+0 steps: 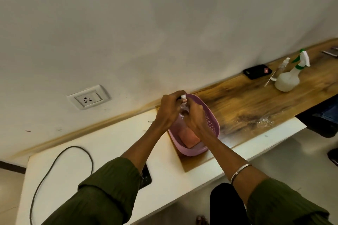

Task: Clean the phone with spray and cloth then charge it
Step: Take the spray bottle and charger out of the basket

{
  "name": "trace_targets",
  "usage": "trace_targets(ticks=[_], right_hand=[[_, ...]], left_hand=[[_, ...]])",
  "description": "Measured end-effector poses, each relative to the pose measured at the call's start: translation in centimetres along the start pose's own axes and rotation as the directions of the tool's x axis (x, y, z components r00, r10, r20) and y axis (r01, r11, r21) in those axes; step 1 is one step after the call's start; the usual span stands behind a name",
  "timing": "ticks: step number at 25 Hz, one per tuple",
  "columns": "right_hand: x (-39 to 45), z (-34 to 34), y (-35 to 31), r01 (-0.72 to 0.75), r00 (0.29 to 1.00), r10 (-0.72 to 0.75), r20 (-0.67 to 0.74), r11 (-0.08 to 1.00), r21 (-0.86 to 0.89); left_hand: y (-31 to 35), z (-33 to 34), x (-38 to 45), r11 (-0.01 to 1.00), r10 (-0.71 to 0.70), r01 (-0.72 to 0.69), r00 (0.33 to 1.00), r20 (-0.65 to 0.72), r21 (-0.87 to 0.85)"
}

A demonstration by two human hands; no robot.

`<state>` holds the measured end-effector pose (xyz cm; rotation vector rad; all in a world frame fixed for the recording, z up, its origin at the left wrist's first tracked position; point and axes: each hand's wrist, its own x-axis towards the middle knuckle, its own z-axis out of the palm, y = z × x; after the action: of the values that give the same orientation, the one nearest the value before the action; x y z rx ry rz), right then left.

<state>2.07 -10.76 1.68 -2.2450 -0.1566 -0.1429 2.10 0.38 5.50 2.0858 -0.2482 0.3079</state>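
Observation:
Over a purple basket (pixel 212 124), both my hands hold a small clear spray bottle (pixel 183 110) with a white top. My left hand (pixel 169 110) wraps the top of the bottle. Its lower body is gripped by my right hand (pixel 194 118). A pink cloth (pixel 188 137) lies folded in the basket. A dark phone (pixel 146 176), speckled with droplets, lies on the white counter (pixel 113 142), mostly hidden under my left sleeve. A black charging cable (pixel 60 159) loops on the counter to the left. A wall socket (pixel 89 99) sits above it.
On the wooden counter (pixel 247 104) to the right stand a white trigger sprayer (pixel 288 78) with green parts and a slim clear spray bottle (pixel 280 68). A second black phone (pixel 257 72) lies near the wall. A dark chair (pixel 323 115) is at the far right.

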Motion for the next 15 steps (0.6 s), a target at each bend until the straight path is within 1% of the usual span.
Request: trace_targets(ticks=[3,5,7,9,12,13,15], right_hand=[[-0.2,-2.0,-4.0,0.072,0.997,-0.070,-0.041,0.996,0.053],[-1.2,-3.0,-7.1,0.147,0.989,-0.146,-0.020,0.981,0.124],[-2.7,-3.0,-10.0,0.192,0.980,-0.197,0.000,0.957,0.219],[-4.5,-2.2,-12.3,0.223,0.969,-0.240,0.058,0.952,0.211],[-7.6,-0.3,-14.0,0.206,0.956,-0.247,0.157,0.948,0.241],[-8.7,0.4,-14.3,0.195,0.953,-0.242,0.183,0.951,0.241],[-11.1,1.8,-14.9,0.199,0.941,-0.242,0.236,0.961,0.194]], left_hand=[[3.4,-3.2,-0.2,0.996,0.059,-0.065,0.994,-0.096,-0.055],[5.6,-5.7,-1.1,0.990,0.036,-0.057,0.986,-0.163,-0.126],[7.4,-8.4,-2.5,0.976,-0.005,-0.036,0.982,-0.188,-0.216],[8.1,-11.2,-4.6,0.960,-0.028,-0.020,0.986,-0.165,-0.280],[7.5,-13.9,-8.8,0.965,-0.063,0.036,0.993,-0.096,-0.259],[7.3,-14.3,-10.4,0.963,-0.096,0.064,0.989,-0.114,-0.262],[6.7,-14.8,-13.2,0.953,-0.184,0.115,0.955,-0.232,-0.280]])
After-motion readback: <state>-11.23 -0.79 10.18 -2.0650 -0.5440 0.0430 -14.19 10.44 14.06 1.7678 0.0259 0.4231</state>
